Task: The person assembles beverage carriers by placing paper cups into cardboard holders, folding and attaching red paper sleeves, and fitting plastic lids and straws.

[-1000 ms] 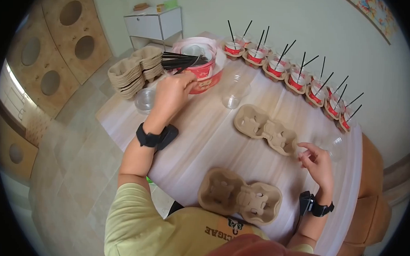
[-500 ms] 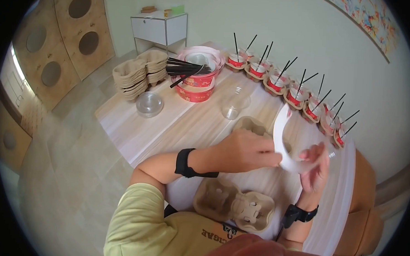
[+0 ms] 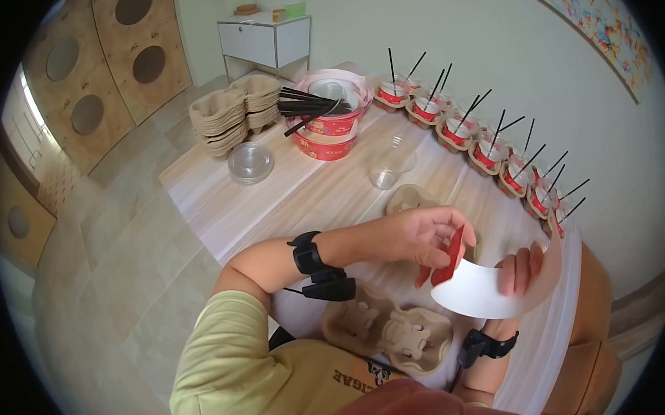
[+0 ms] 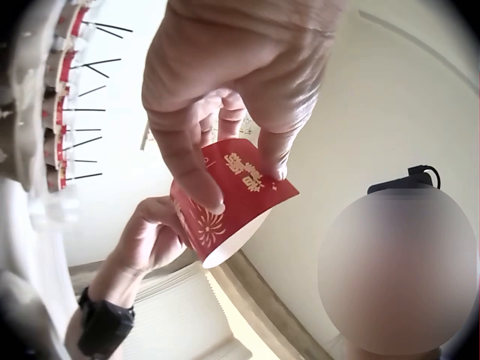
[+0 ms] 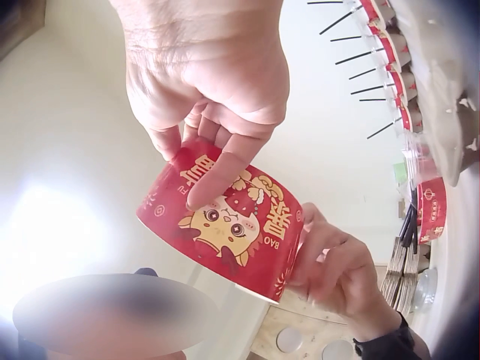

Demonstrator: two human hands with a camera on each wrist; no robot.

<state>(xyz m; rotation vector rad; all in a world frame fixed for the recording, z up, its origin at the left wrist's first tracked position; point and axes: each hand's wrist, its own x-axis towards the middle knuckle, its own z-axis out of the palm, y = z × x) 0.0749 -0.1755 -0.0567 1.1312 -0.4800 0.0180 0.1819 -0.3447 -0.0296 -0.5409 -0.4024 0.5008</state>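
Observation:
A curved paper band, white inside (image 3: 484, 292) and red outside with gold lettering (image 4: 244, 176), is held above the table between both hands. My left hand (image 3: 428, 238) pinches its left end between thumb and fingers. At the other end my right hand (image 3: 521, 271) grips the band, fingers over the edge in the head view. The right wrist view shows a cartoon face printed on the red side (image 5: 225, 225), with the right thumb across it. Below the hands lie two cardboard cup carriers, a nearer one (image 3: 394, 332) and a farther one (image 3: 411, 200) partly hidden by the left hand.
Clear plastic cups (image 3: 383, 178) lie beyond the carriers. Farther left are clear round containers (image 3: 250, 163), stacked carriers (image 3: 219, 121) and red tubs (image 3: 324, 148) with black straws (image 3: 307, 106). Red-banded cups with straws (image 3: 485, 152) line the table's far right edge.
My left hand has come from beside the red tubs to the right, bringing the band to my right hand. Since the middle frame the band has turned and spread wider, its red side showing at the left end.

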